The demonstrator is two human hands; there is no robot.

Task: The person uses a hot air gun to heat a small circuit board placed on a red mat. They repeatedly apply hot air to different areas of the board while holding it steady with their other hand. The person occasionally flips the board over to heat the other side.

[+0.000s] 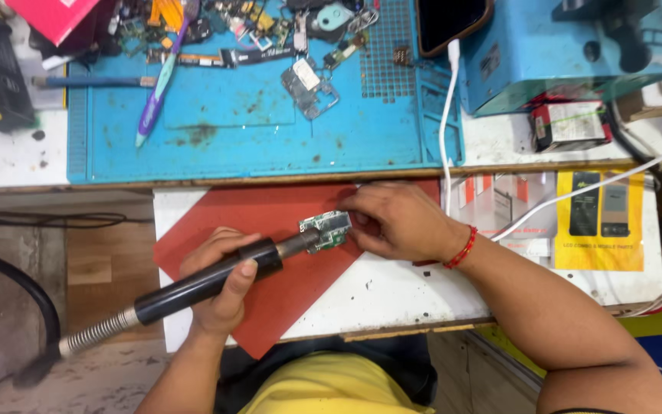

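Cluttered table before you: left hand fingers clamp the hot-air wand at the small circuit board, pinched in right hand fingers, heating seemingly midway.

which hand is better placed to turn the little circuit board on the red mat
Right: the right hand already pinches the circuit board, while the left hand grips the hot-air wand.

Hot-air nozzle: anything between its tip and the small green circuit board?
Nothing visible. The hot-air wand in the left hand points its nozzle right at the circuit board, which the right hand holds from the far side.
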